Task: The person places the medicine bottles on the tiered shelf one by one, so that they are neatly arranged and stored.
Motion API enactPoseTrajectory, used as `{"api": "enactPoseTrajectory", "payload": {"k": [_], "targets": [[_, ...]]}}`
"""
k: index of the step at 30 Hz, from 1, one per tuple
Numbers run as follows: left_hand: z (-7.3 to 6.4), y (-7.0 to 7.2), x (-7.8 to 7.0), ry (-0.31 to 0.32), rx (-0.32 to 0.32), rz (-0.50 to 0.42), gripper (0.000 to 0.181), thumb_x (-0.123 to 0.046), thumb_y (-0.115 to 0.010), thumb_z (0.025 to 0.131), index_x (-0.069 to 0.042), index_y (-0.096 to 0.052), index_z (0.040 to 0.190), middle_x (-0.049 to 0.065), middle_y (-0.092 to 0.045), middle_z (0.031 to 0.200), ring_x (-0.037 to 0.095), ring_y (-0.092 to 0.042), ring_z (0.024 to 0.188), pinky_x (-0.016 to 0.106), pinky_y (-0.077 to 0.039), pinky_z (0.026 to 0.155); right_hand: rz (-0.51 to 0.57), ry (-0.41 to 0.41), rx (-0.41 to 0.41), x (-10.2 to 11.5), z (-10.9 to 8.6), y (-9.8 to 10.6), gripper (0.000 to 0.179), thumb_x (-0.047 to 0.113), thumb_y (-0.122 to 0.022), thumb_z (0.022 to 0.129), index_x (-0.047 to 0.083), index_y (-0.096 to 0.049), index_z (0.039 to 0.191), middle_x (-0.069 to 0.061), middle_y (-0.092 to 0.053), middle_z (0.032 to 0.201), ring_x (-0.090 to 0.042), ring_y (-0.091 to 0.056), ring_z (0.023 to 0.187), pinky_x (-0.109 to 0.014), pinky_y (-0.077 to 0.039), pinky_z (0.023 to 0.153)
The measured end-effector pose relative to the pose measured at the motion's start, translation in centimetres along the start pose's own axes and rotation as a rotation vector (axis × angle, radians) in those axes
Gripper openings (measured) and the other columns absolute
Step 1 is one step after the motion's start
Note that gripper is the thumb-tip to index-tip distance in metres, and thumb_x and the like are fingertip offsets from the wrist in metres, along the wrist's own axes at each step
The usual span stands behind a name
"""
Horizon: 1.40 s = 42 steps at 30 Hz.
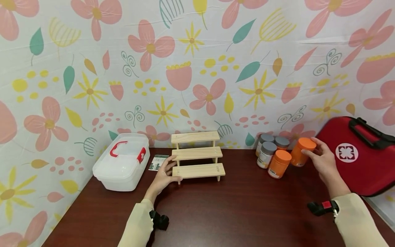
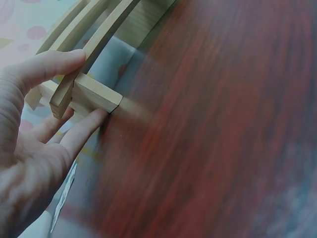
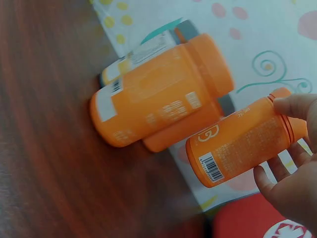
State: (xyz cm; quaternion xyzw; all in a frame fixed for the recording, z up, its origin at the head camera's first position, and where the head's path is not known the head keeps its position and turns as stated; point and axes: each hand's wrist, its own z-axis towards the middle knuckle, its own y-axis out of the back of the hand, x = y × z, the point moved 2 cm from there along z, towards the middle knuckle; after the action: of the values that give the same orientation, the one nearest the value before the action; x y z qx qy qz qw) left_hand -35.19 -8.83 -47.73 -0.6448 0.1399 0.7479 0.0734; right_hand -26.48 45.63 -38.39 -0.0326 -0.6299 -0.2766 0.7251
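Note:
My left hand (image 1: 162, 176) grips the left end of a three-tier wooden step rack (image 1: 197, 153). In the left wrist view the thumb lies on a tier's edge and fingertips touch the end support (image 2: 96, 94). At the right, my right hand (image 1: 324, 161) pinches an orange bottle (image 3: 237, 141) near its orange cap, between thumb and fingers. That bottle is tilted slightly in the head view. Just left of it stand another orange-capped bottle (image 1: 279, 164), a white bottle (image 1: 265, 156) with a grey cap, and more grey-capped bottles (image 1: 281, 142) behind, partly hidden.
A white lidded box (image 1: 118, 171) with a red handle stands at the left. Between it and the rack lies a printed card (image 1: 157, 162). A red first-aid bag (image 1: 364, 161) stands right of the bottles. Flowered cloth (image 1: 200, 113) covers the wall behind the dark wooden table (image 1: 240, 212).

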Motion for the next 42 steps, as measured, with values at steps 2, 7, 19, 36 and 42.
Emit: {"api": "enactPoseTrajectory", "payload": {"k": [2,7,19,36,42], "targets": [[0.1,0.0,0.0,0.001,0.003,-0.004,0.087,0.004,-0.078,0.075,-0.024,-0.038,0.147,0.019,-0.035,0.155,0.040,-0.038,0.141,0.054,-0.043,0.104,0.031,0.007,-0.004,0.6,0.1,0.4,0.072,0.023,-0.066,0.093,0.025,-0.029,0.154,0.032,-0.044,0.107,0.012,-0.042,0.095,0.001,-0.039,0.071],[0.0,0.0,0.0,-0.002,0.005,-0.009,0.087,0.004,-0.078,0.075,-0.022,-0.038,0.147,0.020,-0.035,0.155,0.041,-0.040,0.140,0.054,-0.043,0.104,0.067,0.018,-0.012,2.6,0.5,1.1,0.073,0.020,-0.067,0.092,0.025,-0.029,0.154,0.029,-0.047,0.114,0.010,-0.043,0.101,0.001,-0.040,0.071],[0.0,0.3,0.0,-0.018,0.006,-0.013,0.088,0.004,-0.079,0.074,-0.023,-0.038,0.147,0.017,-0.034,0.155,0.037,-0.036,0.143,0.057,-0.038,0.108,0.310,0.191,0.042,9.7,1.2,-0.3,0.064,0.005,-0.067,0.090,0.021,-0.041,0.147,0.022,-0.055,0.116,0.009,-0.050,0.100,0.000,-0.042,0.077],[-0.4,0.2,0.4,0.009,-0.015,-0.026,0.086,0.004,-0.078,0.076,-0.025,-0.039,0.147,0.018,-0.038,0.154,0.040,-0.045,0.135,0.056,-0.039,0.108,-0.109,0.206,0.178,14.3,1.5,-9.1,0.073,0.034,-0.062,0.095,0.012,-0.026,0.155,-0.006,-0.048,0.144,0.006,-0.045,0.109,-0.005,-0.040,0.081],[-0.3,0.2,0.4,0.001,-0.013,-0.041,0.086,0.003,-0.078,0.076,-0.025,-0.038,0.147,0.016,-0.038,0.154,0.037,-0.044,0.138,0.055,-0.038,0.109,-0.067,0.216,0.225,15.7,1.4,-12.1,0.073,0.033,-0.062,0.095,0.011,-0.027,0.155,-0.018,-0.041,0.152,-0.012,-0.048,0.124,-0.006,-0.042,0.085]]}}
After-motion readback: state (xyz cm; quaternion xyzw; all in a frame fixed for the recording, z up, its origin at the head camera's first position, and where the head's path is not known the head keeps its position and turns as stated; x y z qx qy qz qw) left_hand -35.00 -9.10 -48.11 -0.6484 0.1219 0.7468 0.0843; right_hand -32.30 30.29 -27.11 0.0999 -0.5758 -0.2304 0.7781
